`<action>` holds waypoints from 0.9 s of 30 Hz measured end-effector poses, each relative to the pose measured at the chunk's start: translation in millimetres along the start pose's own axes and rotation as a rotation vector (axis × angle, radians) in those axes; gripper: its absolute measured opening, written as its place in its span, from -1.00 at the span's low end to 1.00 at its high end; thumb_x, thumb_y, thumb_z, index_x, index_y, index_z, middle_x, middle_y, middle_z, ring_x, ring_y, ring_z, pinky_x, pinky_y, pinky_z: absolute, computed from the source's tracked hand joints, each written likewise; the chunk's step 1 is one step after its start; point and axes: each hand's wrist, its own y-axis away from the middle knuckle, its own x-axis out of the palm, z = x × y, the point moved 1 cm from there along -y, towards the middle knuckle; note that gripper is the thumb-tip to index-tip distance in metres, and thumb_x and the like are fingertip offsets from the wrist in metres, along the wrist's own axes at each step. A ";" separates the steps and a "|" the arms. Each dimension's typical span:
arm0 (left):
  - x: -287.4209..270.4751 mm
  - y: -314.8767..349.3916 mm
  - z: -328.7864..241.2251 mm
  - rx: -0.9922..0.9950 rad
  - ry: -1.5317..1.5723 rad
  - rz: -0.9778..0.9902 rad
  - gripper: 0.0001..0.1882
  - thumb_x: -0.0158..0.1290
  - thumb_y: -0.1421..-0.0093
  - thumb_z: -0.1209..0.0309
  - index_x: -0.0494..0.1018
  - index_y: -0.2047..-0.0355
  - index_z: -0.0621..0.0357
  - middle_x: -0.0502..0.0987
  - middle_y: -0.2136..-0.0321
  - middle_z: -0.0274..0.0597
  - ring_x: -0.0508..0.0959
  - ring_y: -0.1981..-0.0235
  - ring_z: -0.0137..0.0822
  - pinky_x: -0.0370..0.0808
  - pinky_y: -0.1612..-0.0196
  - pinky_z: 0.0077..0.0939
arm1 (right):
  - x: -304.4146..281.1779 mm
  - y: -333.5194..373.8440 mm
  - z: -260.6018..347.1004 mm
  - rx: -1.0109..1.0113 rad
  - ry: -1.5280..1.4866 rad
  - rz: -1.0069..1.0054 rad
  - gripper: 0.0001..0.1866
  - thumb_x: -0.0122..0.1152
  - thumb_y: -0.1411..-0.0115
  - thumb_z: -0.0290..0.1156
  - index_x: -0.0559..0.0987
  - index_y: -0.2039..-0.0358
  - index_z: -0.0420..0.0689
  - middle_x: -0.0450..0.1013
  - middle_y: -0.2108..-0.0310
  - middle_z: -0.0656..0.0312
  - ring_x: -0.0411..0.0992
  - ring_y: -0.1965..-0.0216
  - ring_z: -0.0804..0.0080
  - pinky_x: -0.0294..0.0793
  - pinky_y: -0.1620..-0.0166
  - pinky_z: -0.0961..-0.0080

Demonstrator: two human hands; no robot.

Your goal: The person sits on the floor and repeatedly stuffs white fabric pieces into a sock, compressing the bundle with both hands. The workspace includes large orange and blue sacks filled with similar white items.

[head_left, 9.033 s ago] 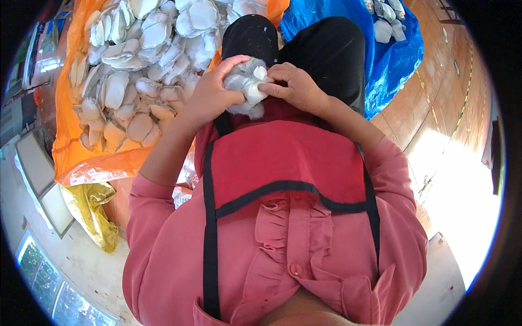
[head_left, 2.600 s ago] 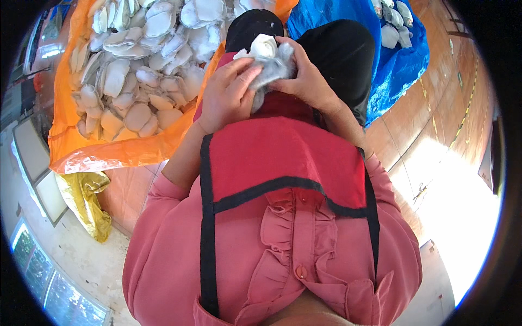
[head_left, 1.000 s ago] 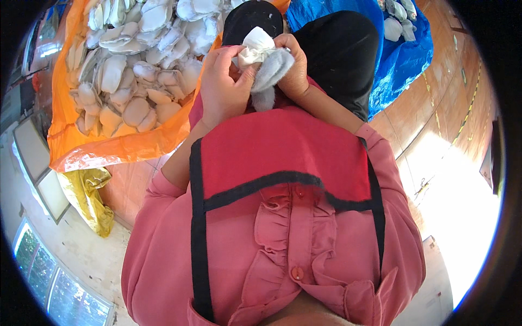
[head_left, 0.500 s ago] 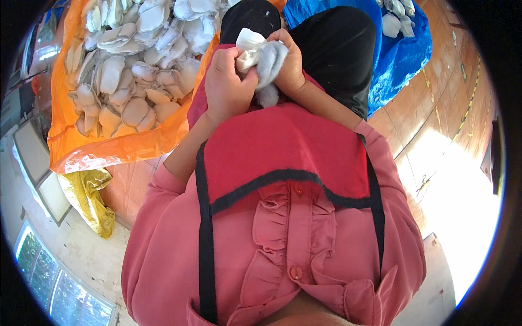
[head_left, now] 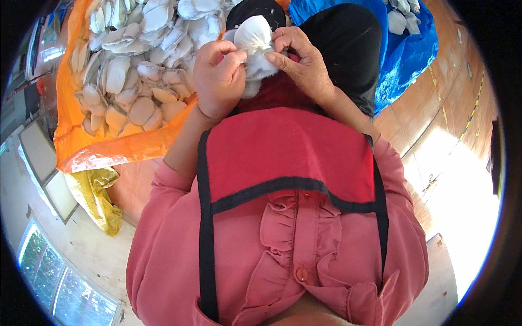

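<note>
Above my lap is a small plush piece (head_left: pixel 253 33), with a smooth, rounded white top gathered at its base and pale grey fluff hanging below. My left hand (head_left: pixel 220 81) pinches its left side, thumb and fingers pressed together at the gathered edge. On the other side, my right hand (head_left: pixel 304 62) grips the edge between thumb and bent fingers. Parts of the fluff are hidden behind the fingers.
An orange sheet (head_left: pixel 109 155) at the far left bears a heap of flat, pale plush pieces (head_left: pixel 144 111). At the far right, a blue sheet (head_left: pixel 416 57) holds several whitish stuffed pieces (head_left: pixel 396 23). A yellow sack (head_left: pixel 98 198) lies at the left.
The white part has turned into a rounded dome facing up, with the grey fluff now below it. My hands have moved apart to its two sides, and my right hand has turned.
</note>
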 end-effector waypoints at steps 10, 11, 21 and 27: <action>10.6 -3.7 6.0 0.134 -0.052 -0.067 -0.71 0.27 0.11 0.67 0.53 0.38 0.09 0.51 0.37 -0.22 0.51 0.38 -0.19 0.42 0.35 -0.41 | 9.9 4.3 -11.6 0.100 -0.014 -0.153 -0.62 0.35 -0.02 -0.61 0.52 0.13 -0.07 0.41 0.12 0.25 0.42 0.08 0.39 0.46 0.06 0.52; 10.6 -3.6 6.3 0.132 -0.058 -0.055 -0.72 0.28 0.11 0.67 0.53 0.38 0.09 0.51 0.37 -0.21 0.52 0.38 -0.19 0.43 0.35 -0.40 | 11.0 4.3 -12.0 0.119 -0.030 -0.159 -0.62 0.35 -0.02 -0.62 0.52 0.12 -0.07 0.40 0.12 0.25 0.42 0.09 0.39 0.47 0.07 0.52; 19.2 -2.6 13.4 -0.076 0.076 -0.080 -0.77 0.27 0.05 0.66 0.50 0.40 0.15 0.51 0.34 -0.16 0.54 0.35 -0.19 0.48 0.29 -0.43 | 7.3 0.5 -15.3 0.196 0.089 -0.071 -0.56 0.32 -0.02 -0.62 0.47 0.06 -0.08 0.37 0.14 0.21 0.42 0.10 0.39 0.45 0.04 0.54; 11.5 -12.7 8.7 -0.061 -0.042 0.076 -0.72 0.22 -0.01 0.60 0.57 0.22 0.10 0.51 0.30 -0.16 0.53 0.30 -0.15 0.48 0.23 -0.40 | 14.1 5.4 -28.2 0.281 -0.167 -0.168 -0.62 0.33 -0.03 -0.61 0.47 0.13 -0.07 0.39 0.15 0.27 0.41 0.13 0.46 0.48 0.09 0.53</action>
